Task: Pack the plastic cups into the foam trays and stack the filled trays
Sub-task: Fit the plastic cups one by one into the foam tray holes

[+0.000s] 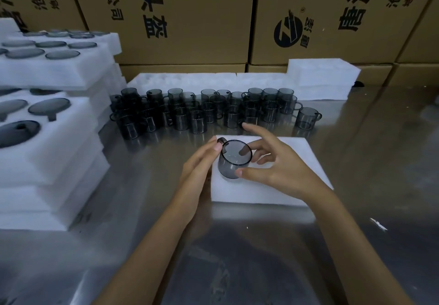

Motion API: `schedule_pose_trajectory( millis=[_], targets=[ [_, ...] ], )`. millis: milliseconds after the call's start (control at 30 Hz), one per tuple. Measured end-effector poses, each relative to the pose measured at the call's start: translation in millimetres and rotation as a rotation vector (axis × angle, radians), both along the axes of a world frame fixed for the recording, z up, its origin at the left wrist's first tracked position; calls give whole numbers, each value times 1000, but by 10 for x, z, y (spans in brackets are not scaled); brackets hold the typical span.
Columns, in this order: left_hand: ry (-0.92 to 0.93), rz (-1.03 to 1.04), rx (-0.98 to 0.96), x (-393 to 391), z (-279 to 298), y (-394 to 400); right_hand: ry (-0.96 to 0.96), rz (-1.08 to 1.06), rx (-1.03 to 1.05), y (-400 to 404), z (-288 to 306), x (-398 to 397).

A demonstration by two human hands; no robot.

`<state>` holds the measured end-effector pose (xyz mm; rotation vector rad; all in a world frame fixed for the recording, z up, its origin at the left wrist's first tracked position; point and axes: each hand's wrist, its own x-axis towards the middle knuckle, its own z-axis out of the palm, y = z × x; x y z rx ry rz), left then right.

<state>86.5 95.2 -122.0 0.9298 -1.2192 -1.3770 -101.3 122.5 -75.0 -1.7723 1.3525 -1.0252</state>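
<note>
Cartons [180, 14] printed "头盔" behind cups [204, 111].

both hands [240, 169] forward, left [199, 162] straight-fingered, right [268, 162] loosely curled, perhaps pinching, forefinger raised

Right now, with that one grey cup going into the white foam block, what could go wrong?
The cup sits tilted at the foam tray's left corner, the right hand gripping it and the left hand touching its handle; forced in crooked, it might jam or tear the foam. The loose cups stand crowded just behind, so a reaching hand could knock several over.
</note>
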Motion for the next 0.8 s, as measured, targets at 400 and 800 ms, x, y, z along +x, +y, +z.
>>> schedule_pose_trajectory(
  millis=[400,800],
  targets=[
    [-84,14,-50,111,206,-1,55,42,12,-33,-59,-37],
    [-171,-8,-29,170,184,-48,141,10,-10,-62,-107,-19]
  ],
)
